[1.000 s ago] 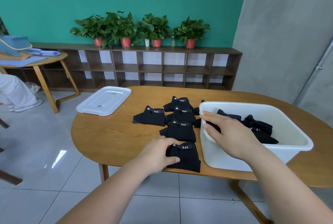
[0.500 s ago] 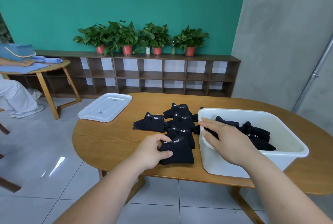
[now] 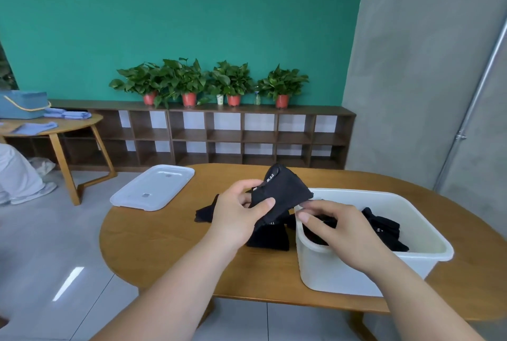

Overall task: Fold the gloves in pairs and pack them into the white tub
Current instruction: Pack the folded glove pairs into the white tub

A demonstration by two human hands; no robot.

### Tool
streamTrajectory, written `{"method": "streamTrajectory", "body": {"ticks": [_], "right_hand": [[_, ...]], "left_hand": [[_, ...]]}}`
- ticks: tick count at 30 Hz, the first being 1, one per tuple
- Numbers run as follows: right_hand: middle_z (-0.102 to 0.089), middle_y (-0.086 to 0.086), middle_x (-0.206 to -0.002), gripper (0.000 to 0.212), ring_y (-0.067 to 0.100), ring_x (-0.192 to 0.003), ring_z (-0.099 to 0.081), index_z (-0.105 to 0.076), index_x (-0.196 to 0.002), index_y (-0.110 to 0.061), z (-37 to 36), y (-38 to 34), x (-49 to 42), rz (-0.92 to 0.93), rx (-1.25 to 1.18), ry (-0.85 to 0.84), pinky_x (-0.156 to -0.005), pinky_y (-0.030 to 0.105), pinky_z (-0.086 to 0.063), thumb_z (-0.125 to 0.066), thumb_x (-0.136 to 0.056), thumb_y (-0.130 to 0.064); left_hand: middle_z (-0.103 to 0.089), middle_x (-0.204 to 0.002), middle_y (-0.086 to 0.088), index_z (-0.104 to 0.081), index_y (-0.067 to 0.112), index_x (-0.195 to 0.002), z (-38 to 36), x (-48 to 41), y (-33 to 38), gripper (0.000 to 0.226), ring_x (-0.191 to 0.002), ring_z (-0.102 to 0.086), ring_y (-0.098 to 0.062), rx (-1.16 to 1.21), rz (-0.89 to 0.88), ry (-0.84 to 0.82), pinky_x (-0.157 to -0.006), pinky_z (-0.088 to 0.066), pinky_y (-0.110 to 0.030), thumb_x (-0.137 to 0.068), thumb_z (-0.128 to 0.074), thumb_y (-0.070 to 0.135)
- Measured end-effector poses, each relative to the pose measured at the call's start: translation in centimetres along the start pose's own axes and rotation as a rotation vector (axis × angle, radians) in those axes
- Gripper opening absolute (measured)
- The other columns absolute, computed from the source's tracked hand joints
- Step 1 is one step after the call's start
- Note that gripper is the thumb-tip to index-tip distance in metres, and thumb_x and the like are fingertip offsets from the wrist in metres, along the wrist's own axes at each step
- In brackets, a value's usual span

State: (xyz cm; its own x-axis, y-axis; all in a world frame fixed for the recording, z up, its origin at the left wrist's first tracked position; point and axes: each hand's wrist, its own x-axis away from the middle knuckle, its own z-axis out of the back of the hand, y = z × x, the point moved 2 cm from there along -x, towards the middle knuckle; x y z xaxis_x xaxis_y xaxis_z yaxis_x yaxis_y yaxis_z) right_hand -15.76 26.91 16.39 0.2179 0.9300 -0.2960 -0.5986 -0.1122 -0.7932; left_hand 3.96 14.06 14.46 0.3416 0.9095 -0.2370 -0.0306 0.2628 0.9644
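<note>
1. One grip did the holding: the left grip (image 3: 238,213) was clenched on a folded glove pair (image 3: 285,190), thumb across its near face; the bundle hung clear of the desk (image 3: 153,242), just beside the tub's near-left corner.
2. The right grip (image 3: 340,231) lay released over the rim of the white tub (image 3: 343,272), fingers fairly straight and holding nothing; its fingertips were near the bundle's lower corner; whether they touched it I could not tell.
3. Inside the tub lay packed gloves (image 3: 384,227); more folded pairs (image 3: 270,238) sat on the desk beneath the raised one; a white lid (image 3: 153,187) sat well apart to the left.
4. Risks, as I judged them: the clench caught only one end of the bundle, so the fold could spring open on the way across; the free corner could snag the rim; a careless drop could tumble the pairs already packed.
</note>
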Motion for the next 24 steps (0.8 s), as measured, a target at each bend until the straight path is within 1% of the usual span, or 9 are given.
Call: {"method": "streamTrajectory", "body": {"ticks": [3, 4, 7, 9, 13, 15, 18, 21, 24], "right_hand": [[-0.078, -0.013, -0.114, 0.023, 0.002, -0.115, -0.068, -0.075, -0.12, -0.028, 0.9, -1.1, 0.2, -0.029, -0.209, -0.053, -0.106, 0.033, -0.047, -0.066, -0.101, -0.038], [-0.078, -0.01, -0.115, 0.022, 0.004, -0.115, -0.069, -0.075, -0.12, -0.026, 1.1, -1.4, 0.3, -0.045, -0.27, -0.055, -0.104, 0.032, -0.047, -0.065, -0.102, -0.035], [-0.079, -0.005, -0.112, 0.022, 0.011, -0.111, -0.072, -0.076, -0.118, -0.025, 2.0, -1.5, 0.3, -0.081, -0.322, -0.025, -0.103, 0.034, -0.052, -0.066, -0.101, -0.036], [-0.08, -0.002, -0.108, 0.023, 0.013, -0.108, -0.074, -0.076, -0.117, -0.026, 2.5, -1.4, 0.1, -0.107, -0.318, 0.004, -0.1, 0.035, -0.056, -0.07, -0.099, -0.038], [-0.08, -0.003, -0.1, 0.019, 0.014, -0.098, -0.076, -0.078, -0.11, -0.026, 4.1, -1.2, -0.4, -0.124, -0.252, 0.068, -0.086, 0.029, -0.059, -0.075, -0.096, -0.038], [-0.08, -0.004, -0.098, 0.018, 0.014, -0.094, -0.076, -0.077, -0.11, -0.025, 5.0, -0.7, -0.7, -0.14, -0.197, 0.103, -0.081, 0.029, -0.06, -0.076, -0.095, -0.035], [-0.079, 0.0, -0.092, 0.018, 0.015, -0.085, -0.076, -0.074, -0.104, -0.019, 6.8, 0.2, -0.7, -0.186, -0.167, 0.145, -0.066, 0.022, -0.055, -0.079, -0.093, -0.032], [-0.077, 0.003, -0.09, 0.02, 0.019, -0.082, -0.075, -0.072, -0.099, -0.018, 8.8, 1.1, -0.6, -0.235, -0.118, 0.155, -0.071, 0.03, -0.056, -0.08, -0.091, -0.035], [-0.077, 0.002, -0.091, 0.016, 0.012, -0.077, -0.073, -0.071, -0.101, -0.02, 11.0, 1.9, -0.1, -0.248, -0.052, 0.172, -0.068, 0.023, -0.052, -0.08, -0.091, -0.03]], "left_hand": [[-0.076, -0.106, 0.021, -0.065, 0.046, -0.12, -2.1, 0.6, 1.0, 0.043, -0.104, -0.069, -0.001, -0.125, -0.12, 0.026, -0.081, -0.058, -0.016, -0.087, -0.087, 0.029], [-0.075, -0.106, 0.022, -0.064, 0.046, -0.119, -2.8, 0.9, 1.3, 0.044, -0.102, -0.069, 0.002, -0.159, -0.163, 0.03, -0.078, -0.057, -0.013, -0.087, -0.086, 0.026], [-0.069, -0.114, 0.023, -0.063, 0.045, -0.124, -4.4, 1.2, 1.9, 0.046, -0.106, -0.067, 0.001, -0.295, -0.32, 0.053, -0.088, -0.059, -0.023, -0.088, -0.085, 0.025], [-0.062, -0.12, 0.024, -0.063, 0.04, -0.129, -5.2, 1.3, 2.4, 0.047, -0.112, -0.062, -0.001, -0.407, -0.433, 0.059, -0.095, -0.055, -0.026, -0.089, -0.083, 0.025], [-0.052, -0.13, 0.022, -0.059, 0.035, -0.138, -6.7, 1.7, 3.4, 0.052, -0.122, -0.053, -0.004, -0.575, -0.597, -0.034, -0.104, -0.051, -0.033, -0.092, -0.079, 0.024], [-0.048, -0.137, 0.023, -0.053, 0.039, -0.146, -7.3, 1.7, 3.5, 0.06, -0.128, -0.049, -0.003, -0.58, -0.592, -0.116, -0.109, -0.049, -0.035, -0.093, -0.079, 0.025], [-0.04, -0.148, 0.028, -0.038, 0.049, -0.155, -7.8, 1.4, 3.3, 0.074, -0.139, -0.04, 0.0, -0.515, -0.53, -0.182, -0.116, -0.04, -0.032, -0.095, -0.078, 0.031], [-0.037, -0.155, 0.027, -0.03, 0.052, -0.157, -8.2, 1.1, 2.5, 0.076, -0.145, -0.032, 0.001, -0.5, -0.447, -0.179, -0.116, -0.033, -0.027, -0.097, -0.074, 0.04], [-0.036, -0.157, 0.026, -0.026, 0.05, -0.159, -8.2, 0.9, 1.1, 0.077, -0.147, -0.032, -0.002, -0.527, -0.345, -0.206, -0.119, -0.033, -0.03, -0.097, -0.072, 0.049]]}}
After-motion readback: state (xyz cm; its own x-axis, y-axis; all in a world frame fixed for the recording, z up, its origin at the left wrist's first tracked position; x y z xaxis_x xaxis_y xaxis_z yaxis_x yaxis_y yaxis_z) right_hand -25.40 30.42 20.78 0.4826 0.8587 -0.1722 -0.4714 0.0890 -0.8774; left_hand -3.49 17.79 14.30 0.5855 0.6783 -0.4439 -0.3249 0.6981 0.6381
